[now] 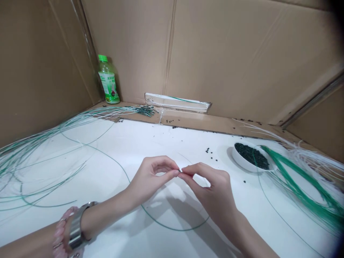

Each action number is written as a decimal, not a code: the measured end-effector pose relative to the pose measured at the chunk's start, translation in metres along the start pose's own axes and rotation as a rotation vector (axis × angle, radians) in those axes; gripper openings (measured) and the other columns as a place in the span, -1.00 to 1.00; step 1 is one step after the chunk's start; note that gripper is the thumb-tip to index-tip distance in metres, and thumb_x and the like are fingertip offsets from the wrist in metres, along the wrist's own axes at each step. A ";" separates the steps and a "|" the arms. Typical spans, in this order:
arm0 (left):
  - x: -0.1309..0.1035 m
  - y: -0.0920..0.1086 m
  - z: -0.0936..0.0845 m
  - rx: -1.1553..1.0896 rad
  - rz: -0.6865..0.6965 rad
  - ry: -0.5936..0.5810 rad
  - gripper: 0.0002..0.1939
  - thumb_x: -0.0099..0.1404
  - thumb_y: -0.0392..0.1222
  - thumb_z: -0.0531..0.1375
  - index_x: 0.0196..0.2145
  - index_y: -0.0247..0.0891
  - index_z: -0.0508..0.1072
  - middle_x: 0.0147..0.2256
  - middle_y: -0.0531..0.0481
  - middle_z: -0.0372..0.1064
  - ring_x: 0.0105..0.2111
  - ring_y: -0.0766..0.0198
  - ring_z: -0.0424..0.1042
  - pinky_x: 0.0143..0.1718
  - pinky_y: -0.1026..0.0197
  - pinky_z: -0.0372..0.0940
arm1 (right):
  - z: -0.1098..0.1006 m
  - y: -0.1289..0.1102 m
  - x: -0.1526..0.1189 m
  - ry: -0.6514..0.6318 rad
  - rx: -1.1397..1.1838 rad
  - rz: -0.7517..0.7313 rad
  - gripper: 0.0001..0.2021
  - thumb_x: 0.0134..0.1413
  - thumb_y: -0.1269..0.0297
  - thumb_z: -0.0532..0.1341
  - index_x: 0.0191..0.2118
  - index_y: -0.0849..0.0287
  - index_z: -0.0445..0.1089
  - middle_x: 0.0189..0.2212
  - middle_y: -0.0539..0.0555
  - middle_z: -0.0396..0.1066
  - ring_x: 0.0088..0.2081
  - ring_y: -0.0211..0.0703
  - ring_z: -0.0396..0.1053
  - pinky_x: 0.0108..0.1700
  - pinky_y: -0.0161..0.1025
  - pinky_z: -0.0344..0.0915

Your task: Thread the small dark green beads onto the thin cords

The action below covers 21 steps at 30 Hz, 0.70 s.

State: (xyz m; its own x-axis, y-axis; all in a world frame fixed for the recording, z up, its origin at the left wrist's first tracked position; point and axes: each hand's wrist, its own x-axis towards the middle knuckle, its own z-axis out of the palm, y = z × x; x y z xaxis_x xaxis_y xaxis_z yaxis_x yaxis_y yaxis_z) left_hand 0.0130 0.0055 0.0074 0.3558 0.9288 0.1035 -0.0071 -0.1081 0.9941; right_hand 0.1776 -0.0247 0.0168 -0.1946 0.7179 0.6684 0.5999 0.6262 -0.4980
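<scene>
My left hand (pixel 157 175) is closed in a pinch, thumb against forefinger. Opposite it my right hand (pixel 211 182) pinches too, and the fingertips of both almost touch. Between them shows a tiny dark piece (pixel 179 171), mostly covered by the fingers. A green wire (pixel 172 228) curves from the left, passes below my left wrist and bends up under my right hand; where it ends is hidden. One thin pale strand (pixel 185 157) shows just behind the fingertips. Both hands are held above the white tabletop (pixel 107 172).
A white bowl (pixel 243 163) of small dark pieces stands at right, with loose pieces (pixel 211 152) nearby. Green wire coils (pixel 301 179) and white wires (pixel 309 157) lie beside it. At left spread long wires (pixel 53 129) with dark-tipped ends (pixel 146 111). A green-capped bottle (pixel 109 80) stands against cardboard walls (pixel 215 53).
</scene>
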 end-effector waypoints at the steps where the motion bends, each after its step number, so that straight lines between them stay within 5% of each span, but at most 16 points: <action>1: 0.000 -0.001 0.000 -0.003 -0.002 0.001 -0.93 0.14 -0.25 0.24 -0.46 -0.29 0.48 -0.42 -0.01 0.47 -0.35 0.28 0.47 -0.22 0.26 0.36 | 0.000 0.002 0.000 -0.020 0.018 0.022 -0.93 -0.04 0.47 0.30 -0.42 0.20 0.42 -0.55 -0.06 0.45 -0.53 -0.35 0.38 -0.46 -0.40 0.31; 7: 0.002 -0.006 -0.003 -0.021 -0.017 -0.045 -0.86 0.16 -0.18 0.24 -0.44 -0.32 0.51 -0.44 -0.05 0.49 -0.35 0.23 0.48 -0.23 0.23 0.35 | -0.001 0.006 0.004 -0.104 0.073 0.109 -0.95 0.01 0.42 0.26 -0.42 0.18 0.46 -0.50 -0.02 0.49 -0.44 -0.28 0.44 -0.37 -0.36 0.33; 21: 0.004 -0.006 -0.002 0.455 0.201 -0.044 -0.81 0.28 -0.16 0.06 -0.43 -0.27 0.35 -0.46 0.02 0.37 -0.43 0.32 0.37 -0.33 0.30 0.25 | 0.009 0.006 -0.001 -0.110 0.143 0.328 -0.89 -0.02 0.43 0.18 -0.47 0.17 0.44 -0.51 -0.03 0.47 -0.44 -0.29 0.40 -0.33 -0.35 0.32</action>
State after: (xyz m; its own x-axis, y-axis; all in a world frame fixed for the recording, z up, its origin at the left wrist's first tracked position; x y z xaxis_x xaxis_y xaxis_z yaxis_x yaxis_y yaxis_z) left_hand 0.0128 0.0104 0.0020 0.4283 0.8590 0.2805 0.3257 -0.4363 0.8388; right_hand 0.1742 -0.0191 0.0085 -0.0968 0.9108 0.4014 0.5309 0.3884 -0.7532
